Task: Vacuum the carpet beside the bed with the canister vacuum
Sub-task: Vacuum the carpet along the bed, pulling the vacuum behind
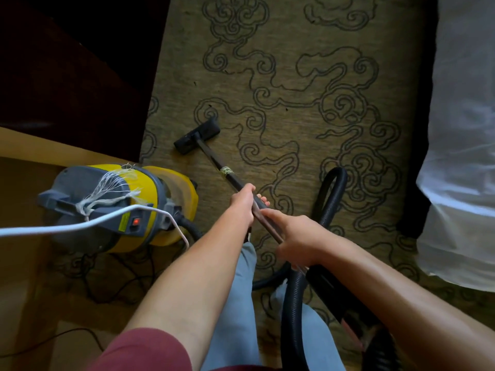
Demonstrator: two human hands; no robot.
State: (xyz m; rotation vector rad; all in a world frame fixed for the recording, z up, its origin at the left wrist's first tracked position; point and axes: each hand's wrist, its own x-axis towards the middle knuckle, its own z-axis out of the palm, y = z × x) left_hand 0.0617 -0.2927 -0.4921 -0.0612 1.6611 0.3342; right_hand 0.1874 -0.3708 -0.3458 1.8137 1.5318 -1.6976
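Note:
A yellow and grey canister vacuum (117,204) stands at the left, its red switch lit. Its dark wand (217,163) slants up and left to a black floor head (197,135) resting flat on the olive carpet (294,76) with dark swirl patterns. My left hand (242,202) grips the wand higher up. My right hand (297,241) holds the wand's lower end where the black ribbed hose (293,311) joins. The hose loops out to the right (332,188) and back toward the canister. The bed (466,145) with white linen runs along the right edge.
A white power cord (80,224) crosses over the canister from the left. Thin black cables (115,287) lie on the floor below it. Dark furniture (67,76) fills the upper left, with a light wooden surface (32,156) beneath. My legs in grey trousers (235,317) are at the bottom.

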